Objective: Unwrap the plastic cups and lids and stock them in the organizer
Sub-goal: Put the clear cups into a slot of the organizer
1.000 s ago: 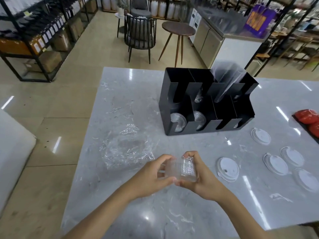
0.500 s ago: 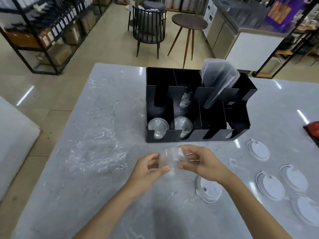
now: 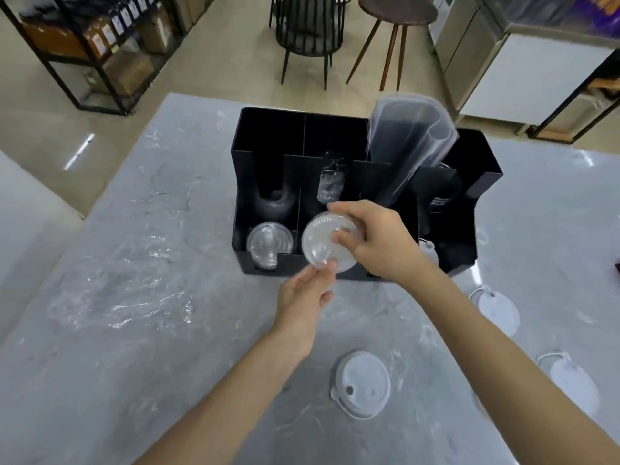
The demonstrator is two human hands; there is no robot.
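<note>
This looks like a café or drinks shop. A black multi-slot cup-and-lid organizer (image 3: 355, 209) sits on a grey marble-look table (image 3: 141, 297), with black metal shelving stocked with labelled brown bottles (image 3: 97, 38), a round wooden side table (image 3: 397, 10) and a stainless-steel counter unit (image 3: 469, 38) on the beige tiled floor beyond.

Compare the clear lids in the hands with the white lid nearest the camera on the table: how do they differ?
1. The clear lids are see-through; the white lid is opaque.
2. The clear lids are gripped by the left hand and right hand; the white lid is untouched.
3. The clear lids sit tilted at the black organizer, at its second front slot from the left; the white lid lies flat on the table.
Both are round.
</note>
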